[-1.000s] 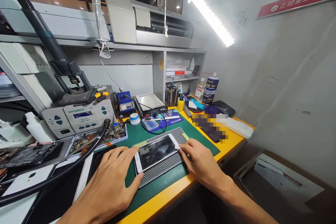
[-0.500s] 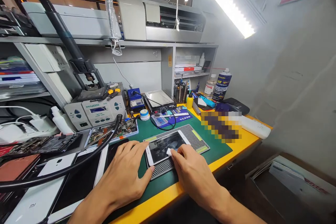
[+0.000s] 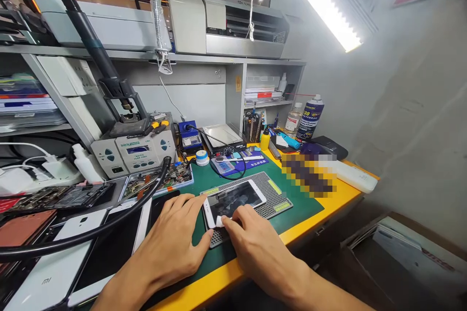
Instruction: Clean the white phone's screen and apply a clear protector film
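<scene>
A white-framed smartphone (image 3: 233, 200) lies screen up on a grey perforated pad (image 3: 268, 211), with smears on its dark glass. My left hand (image 3: 180, 233) braces the phone's left end, index finger at the far corner and thumb by the near corner. Pinched in my right hand (image 3: 251, 240) is a small white wipe (image 3: 219, 221), pressed against the phone's near edge close to its left end. The fingertips of my right hand partly cover the wipe and the pad's near side. Beneath the pad is a green mat (image 3: 304, 208).
To the left, a black hose (image 3: 109, 235) curves over several phones and a tray of circuit boards (image 3: 178, 177). A hot-air station (image 3: 138, 153), soldering iron stand (image 3: 189, 135) and blue-lidded jar (image 3: 202, 157) stand behind. A spray can (image 3: 310, 119) is at the back right.
My right hand has moved left and nearer with the wipe, from mid-screen to the phone's near left part. My left hand stays at the phone's left end. The view has shifted slightly.
</scene>
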Demonstrator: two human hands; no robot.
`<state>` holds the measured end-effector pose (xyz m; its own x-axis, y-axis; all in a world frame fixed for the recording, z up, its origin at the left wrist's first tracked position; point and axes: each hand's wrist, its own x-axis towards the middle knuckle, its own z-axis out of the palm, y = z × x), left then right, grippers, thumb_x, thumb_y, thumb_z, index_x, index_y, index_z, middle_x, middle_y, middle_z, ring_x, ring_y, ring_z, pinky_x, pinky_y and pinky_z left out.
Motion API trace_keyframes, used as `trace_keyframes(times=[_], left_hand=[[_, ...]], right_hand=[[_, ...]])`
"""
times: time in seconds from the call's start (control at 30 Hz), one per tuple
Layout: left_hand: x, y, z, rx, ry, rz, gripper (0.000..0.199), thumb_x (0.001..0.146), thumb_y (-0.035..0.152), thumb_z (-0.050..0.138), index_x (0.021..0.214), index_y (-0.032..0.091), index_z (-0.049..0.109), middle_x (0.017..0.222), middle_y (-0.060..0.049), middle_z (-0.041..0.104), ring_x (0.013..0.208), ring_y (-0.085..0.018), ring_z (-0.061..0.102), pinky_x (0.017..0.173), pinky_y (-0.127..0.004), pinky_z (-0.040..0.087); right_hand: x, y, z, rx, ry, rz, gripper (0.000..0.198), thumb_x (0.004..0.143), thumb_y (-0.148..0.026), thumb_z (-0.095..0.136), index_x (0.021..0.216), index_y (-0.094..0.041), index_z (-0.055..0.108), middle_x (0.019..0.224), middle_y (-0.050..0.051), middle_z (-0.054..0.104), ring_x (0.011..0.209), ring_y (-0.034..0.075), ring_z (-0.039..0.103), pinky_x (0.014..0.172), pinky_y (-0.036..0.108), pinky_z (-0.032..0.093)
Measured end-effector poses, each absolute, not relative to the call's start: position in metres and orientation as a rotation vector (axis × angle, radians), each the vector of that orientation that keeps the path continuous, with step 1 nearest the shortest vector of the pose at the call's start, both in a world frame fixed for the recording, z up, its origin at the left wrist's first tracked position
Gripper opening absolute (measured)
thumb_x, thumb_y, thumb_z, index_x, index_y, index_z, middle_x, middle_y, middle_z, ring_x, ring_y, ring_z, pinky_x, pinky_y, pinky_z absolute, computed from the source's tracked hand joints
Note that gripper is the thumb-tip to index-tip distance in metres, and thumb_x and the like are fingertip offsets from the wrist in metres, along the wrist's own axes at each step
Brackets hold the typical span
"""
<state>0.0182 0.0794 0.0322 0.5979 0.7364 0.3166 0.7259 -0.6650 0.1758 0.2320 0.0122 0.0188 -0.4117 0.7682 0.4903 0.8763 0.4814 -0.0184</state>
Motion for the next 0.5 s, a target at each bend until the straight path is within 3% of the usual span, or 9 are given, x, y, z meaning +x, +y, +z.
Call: trace_keyframes(times=[0.5], left_hand=[[0.019,0.081,0.025,2.865,1.223,0.647,0.046,0.095,0.047,0.058,0.136,0.029,0.065,0.14,-0.009,0.065,0.129,-0.033,0.057,0.109,-0.056,0.047]], right_hand=[[0.336,0.018,0.027,-1.501,-2.303,-0.295,0.027,0.1,-0.005,0.047,0.115,-0.016,0.068,0.094,0.009,0.06,0.083,0.02,0.057,0.072,0.03,0.053]])
